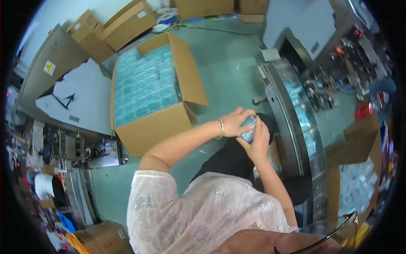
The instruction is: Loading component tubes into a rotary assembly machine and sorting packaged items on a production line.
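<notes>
Above my lap, my left hand (235, 122) and my right hand (259, 142) hold a small light-blue plastic-wrapped packet (248, 129) between them. The left fingers curl over its upper side, and the right thumb and fingers close on it from below and the right. What is inside the wrapping is too small to make out. To the left, a large open cardboard box (154, 134) stands on the floor, packed with rows of similar teal wrapped packets (146, 82). Its right flap hangs outward.
On my right runs a curved metal conveyor (284, 116) carrying loose shiny packets (301, 112). Beyond it stands a carton of pale packets (357, 184). Grey machine housings (80, 95) flank the left side. More cartons (129, 25) line the back, above the green floor (224, 55).
</notes>
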A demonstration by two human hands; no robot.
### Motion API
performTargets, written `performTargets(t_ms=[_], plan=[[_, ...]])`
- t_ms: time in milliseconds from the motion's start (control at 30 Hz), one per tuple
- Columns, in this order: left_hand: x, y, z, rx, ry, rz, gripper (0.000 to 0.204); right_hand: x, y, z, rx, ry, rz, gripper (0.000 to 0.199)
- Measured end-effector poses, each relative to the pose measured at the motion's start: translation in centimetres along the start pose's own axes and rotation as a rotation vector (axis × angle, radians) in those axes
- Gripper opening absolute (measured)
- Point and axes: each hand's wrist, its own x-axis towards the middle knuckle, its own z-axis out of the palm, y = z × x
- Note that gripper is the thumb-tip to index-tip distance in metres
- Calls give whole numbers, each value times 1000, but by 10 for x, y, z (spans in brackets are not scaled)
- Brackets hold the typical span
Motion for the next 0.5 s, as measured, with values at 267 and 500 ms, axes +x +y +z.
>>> performTargets(t_ms=[267, 500], plan=[[-43, -145, -158, 94, 1066, -86, 60, 0, 15, 25, 31, -189, -149, 42], [10, -306, -309, 1045, 904, -461, 58, 18, 28, 37, 39, -180, -226, 33]])
